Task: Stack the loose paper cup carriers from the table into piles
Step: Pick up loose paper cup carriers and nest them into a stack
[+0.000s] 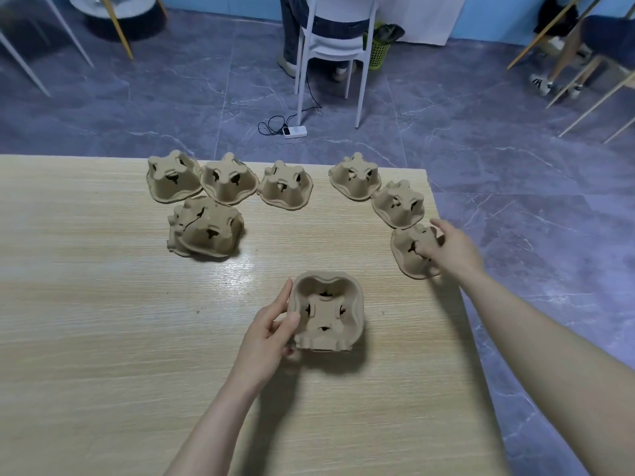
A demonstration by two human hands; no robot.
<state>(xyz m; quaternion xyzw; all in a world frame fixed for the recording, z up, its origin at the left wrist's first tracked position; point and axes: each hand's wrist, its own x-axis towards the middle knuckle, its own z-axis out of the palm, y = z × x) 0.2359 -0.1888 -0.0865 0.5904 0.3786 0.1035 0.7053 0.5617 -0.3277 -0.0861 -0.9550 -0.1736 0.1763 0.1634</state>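
Centrally placed on wooden table (103,338): near carrier pile (328,310), open side up, hollow facing the camera, more than one carrier nested judging by the stepped feet along its near edge; taken as landmark below. Held at its left wall by left hand (271,329), thumb curled over the rim, fingers wrapped around the outside.

Right of the landmark and slightly farther back, close to the table's right edge: single carrier (410,252), inverted. Gripped from above by right hand (446,247), fingers curled over its top and far side, thumb on the near side; whether lifted or resting on the table cannot be told.

Beyond that carrier, farther from the landmark, two more inverted carriers running diagonally back and left: second right carrier (398,204), then third right carrier (355,176).

Straight behind the landmark, at the far table edge: middle carrier (285,185), inverted. Left of it in the same far row: far-left pair (202,178), two inverted carriers touching each other.

Back-left of the landmark, nearer than the far row: tipped pile (206,228), several carriers nested, leaning to the left.

Off the table, well behind the landmark: white chair (333,46) with a seated person, power strip (294,132) with a black cable on the grey tiled floor, green bin (378,51) beside the chair
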